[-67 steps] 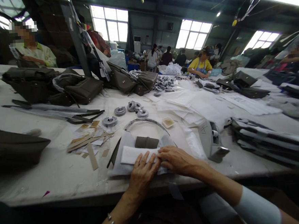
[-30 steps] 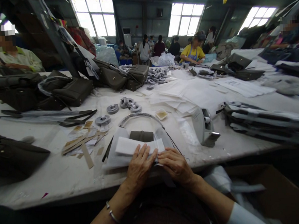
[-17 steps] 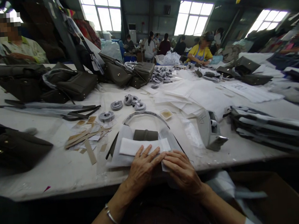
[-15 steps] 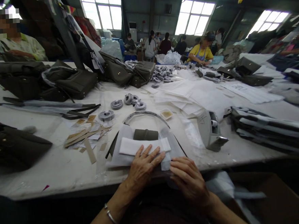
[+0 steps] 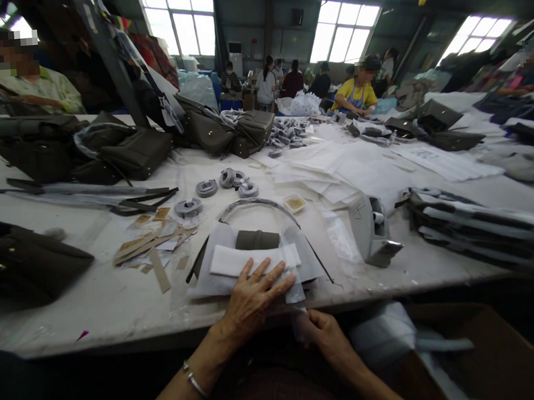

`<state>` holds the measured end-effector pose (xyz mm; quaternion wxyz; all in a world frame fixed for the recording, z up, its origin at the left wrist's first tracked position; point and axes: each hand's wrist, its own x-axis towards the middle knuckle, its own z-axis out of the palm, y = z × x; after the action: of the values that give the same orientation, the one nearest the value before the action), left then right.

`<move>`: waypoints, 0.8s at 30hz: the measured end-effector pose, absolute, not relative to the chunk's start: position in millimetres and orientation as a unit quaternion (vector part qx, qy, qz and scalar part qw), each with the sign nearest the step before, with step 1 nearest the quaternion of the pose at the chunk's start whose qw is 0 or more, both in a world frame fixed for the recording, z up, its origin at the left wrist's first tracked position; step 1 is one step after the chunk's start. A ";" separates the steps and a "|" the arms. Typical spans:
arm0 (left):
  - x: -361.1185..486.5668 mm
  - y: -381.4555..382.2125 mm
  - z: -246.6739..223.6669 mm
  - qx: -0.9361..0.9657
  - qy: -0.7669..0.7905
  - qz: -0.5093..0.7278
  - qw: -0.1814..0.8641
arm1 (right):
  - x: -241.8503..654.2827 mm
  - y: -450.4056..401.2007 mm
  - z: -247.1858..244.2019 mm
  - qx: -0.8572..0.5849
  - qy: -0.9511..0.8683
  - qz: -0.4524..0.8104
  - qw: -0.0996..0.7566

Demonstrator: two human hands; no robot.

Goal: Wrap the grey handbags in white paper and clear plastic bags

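Padding (image 5: 228, 260) (white) lies under the spread left hand (image 5: 252, 295) — the right hand (image 5: 324, 333) pinches translucent film (image 5: 301, 327).

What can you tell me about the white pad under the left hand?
The white pad is a long, flat rectangle, foam-like in look. It lies crosswise on a whitish sheet, just nearer than an olive piece; whether they touch is unclear. The left hand rests on its near middle, and a clear strip crosses its right part.

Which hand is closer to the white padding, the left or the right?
The left. The left hand lies right on the white padding. The right hand is apart from it, down and to the right, just past the near edge of the table.
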<state>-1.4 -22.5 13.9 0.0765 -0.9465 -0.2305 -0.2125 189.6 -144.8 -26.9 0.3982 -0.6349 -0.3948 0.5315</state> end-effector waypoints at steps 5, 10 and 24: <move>0.3 -22.9 11.6 -0.939 -0.231 -0.242 0.086 | 184.4 -159.4 -25.5 -0.576 -0.290 0.625 0.440; 1.3 -23.6 12.6 -0.937 -0.228 -0.250 0.082 | 198.6 -167.5 -1.7 -0.613 -0.303 0.554 0.475; 4.2 -23.5 1.7 -0.933 -0.258 -0.248 0.046 | 227.8 32.8 79.6 -0.554 -0.829 0.081 0.016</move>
<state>4.2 -23.5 1.7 0.0464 -0.9327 -0.2579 -0.2479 227.8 32.8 79.6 0.0164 -0.5536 -0.8286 0.0814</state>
